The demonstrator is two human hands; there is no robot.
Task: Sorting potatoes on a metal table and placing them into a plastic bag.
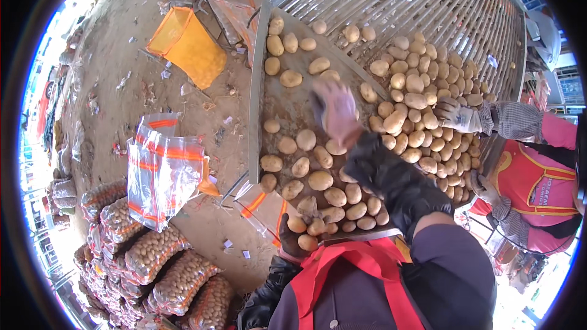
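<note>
Loose potatoes (320, 180) lie scattered over a metal sorting table (279, 101), with a dense heap of them on its right. My right hand (337, 110), gloved and blurred, reaches over the middle of the table just below a few potatoes; whether it holds anything cannot be seen. At the table's near left corner is my left hand (293, 238) in a dark glove, cupped against several potatoes (307, 242). An open mesh-and-plastic bag (263, 211) hangs below that corner.
A co-worker's gloved hands (458, 117) touch the heap at right. Slatted metal bars (339, 0) form the table's far part. Left stand a yellow mesh bag (197, 55), clear plastic bags (165, 169) and stacked full potato sacks (156, 252).
</note>
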